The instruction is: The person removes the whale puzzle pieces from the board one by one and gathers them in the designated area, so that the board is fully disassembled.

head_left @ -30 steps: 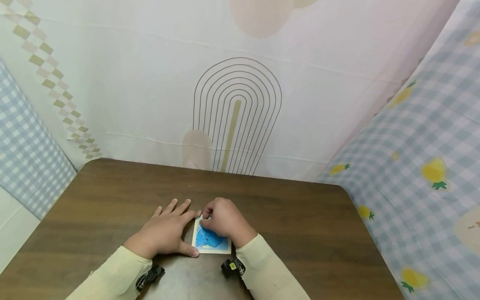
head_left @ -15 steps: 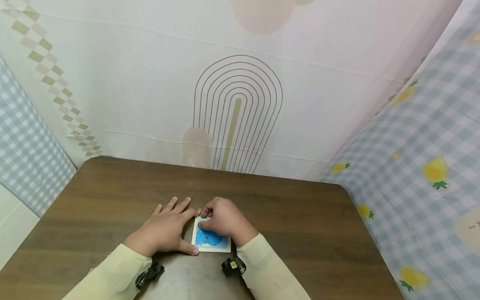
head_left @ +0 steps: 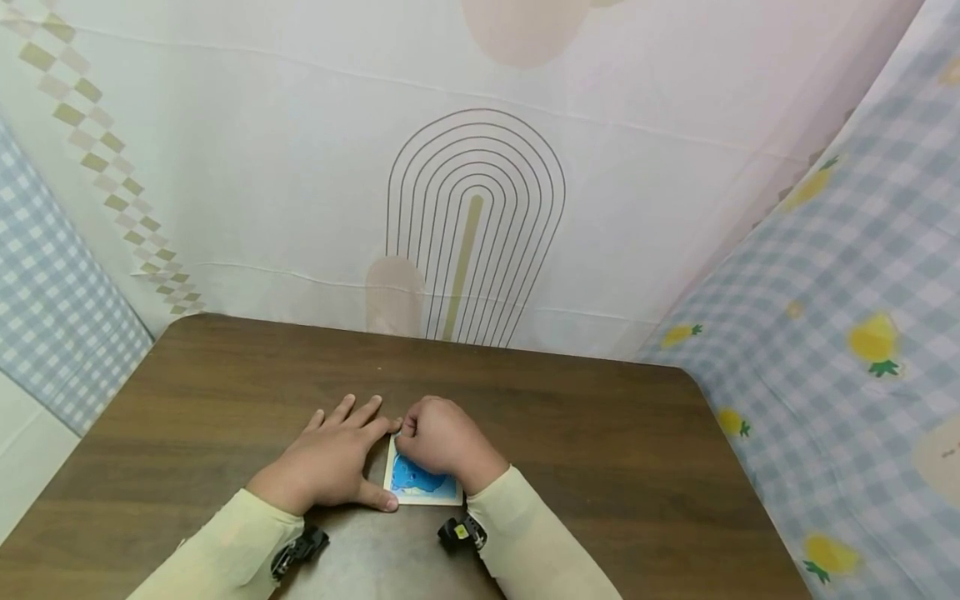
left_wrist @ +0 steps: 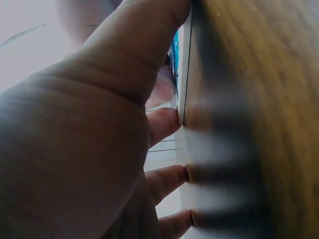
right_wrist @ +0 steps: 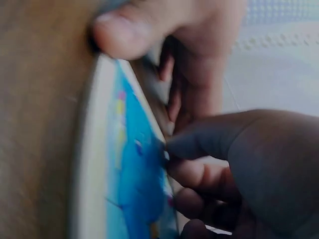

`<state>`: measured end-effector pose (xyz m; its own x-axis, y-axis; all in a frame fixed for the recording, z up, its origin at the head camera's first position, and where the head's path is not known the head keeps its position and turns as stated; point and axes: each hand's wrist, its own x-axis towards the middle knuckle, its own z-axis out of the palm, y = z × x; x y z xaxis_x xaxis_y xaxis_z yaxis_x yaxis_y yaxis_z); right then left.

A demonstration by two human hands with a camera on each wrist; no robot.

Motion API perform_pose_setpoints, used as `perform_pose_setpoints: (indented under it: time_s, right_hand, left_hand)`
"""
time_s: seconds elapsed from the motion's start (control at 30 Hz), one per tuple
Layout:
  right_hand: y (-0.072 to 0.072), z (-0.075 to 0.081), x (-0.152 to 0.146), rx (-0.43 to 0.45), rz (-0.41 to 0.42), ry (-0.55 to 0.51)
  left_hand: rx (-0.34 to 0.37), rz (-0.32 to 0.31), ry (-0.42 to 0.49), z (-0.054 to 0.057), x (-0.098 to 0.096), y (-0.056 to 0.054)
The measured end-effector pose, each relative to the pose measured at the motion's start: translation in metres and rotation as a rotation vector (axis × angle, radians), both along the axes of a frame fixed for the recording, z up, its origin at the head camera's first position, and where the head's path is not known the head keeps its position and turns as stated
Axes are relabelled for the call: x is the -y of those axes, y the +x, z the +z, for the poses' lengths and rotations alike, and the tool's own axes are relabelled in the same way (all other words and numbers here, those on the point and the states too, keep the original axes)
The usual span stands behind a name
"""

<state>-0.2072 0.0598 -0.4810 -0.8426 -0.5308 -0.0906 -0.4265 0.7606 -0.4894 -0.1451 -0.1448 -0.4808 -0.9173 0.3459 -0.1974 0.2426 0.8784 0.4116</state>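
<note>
A small square puzzle board [head_left: 427, 498] with a pale frame and a blue cartoon picture [right_wrist: 142, 149] lies flat on the brown table. Thin dark lines cross the blue picture in the right wrist view. My left hand [head_left: 330, 462] is spread palm down at the board's left side, its thumb [left_wrist: 134, 45] at the near corner and its index finger at the far corner. Over the board's far part, my right hand [head_left: 442, 437] has its fingers bent, with thumb and index fingertip together at the picture's surface. I cannot tell whether a piece is pinched between them.
The table top [head_left: 600, 467] extends on both sides of the board. A patterned white cloth [head_left: 300, 167] hangs behind it, and a blue checked cloth [head_left: 825, 400] hangs at the right. Black wrist cameras [head_left: 300, 552] sit below both hands.
The right thumb has moved up toward the bent index finger, closing the gap between them. The right wrist has shifted slightly left. My left hand and the board stay in place.
</note>
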Motion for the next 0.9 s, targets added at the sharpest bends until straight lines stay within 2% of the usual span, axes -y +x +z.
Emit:
perform_pose_setpoints:
  time_s: [0.13, 0.27, 0.5, 0.9]
  right_hand:
    - [0.0044, 0.0009, 0.0014, -0.096, -0.023, 0.052]
    - [0.0073, 0.0051, -0.0010, -0.136, -0.047, 0.096]
    - [0.0071, 0.0091, -0.0031, -0.101, -0.074, 0.096]
    - [0.0007, 0.0034, -0.0042, -0.041, -0.030, 0.034]
  left_hand:
    - [0.003, -0.002, 0.002, -0.0011, 0.0001, 0.0009]
    - [0.003, -0.001, 0.003, -0.0017, 0.0001, 0.0011]
    - [0.006, -0.003, 0.005, -0.0005, -0.0005, -0.0009]
    - [-0.014, -0.002, -0.003, -0.0016, 0.0001, -0.0012]
